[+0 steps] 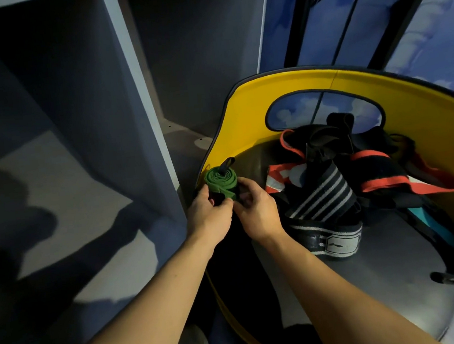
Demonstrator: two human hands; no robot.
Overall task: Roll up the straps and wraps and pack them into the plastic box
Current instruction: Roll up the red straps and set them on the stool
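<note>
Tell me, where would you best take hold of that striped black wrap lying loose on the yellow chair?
Probably at its broad lower end, the white-edged band of the striped black wrap. That end lies nearest, at the front of the pile, so come from above and in front. Its upper part runs under other straps and might snag. Both hands now hold the green roll.

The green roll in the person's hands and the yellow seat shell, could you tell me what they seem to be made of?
The green roll looks like woven fabric webbing, matte: its coiled layers show at the end, and a dark loop sticks out. The yellow seat shell looks like moulded hard plastic with a smooth, slightly glossy face and a dark edge trim; painted plywood cannot be ruled out.
</note>
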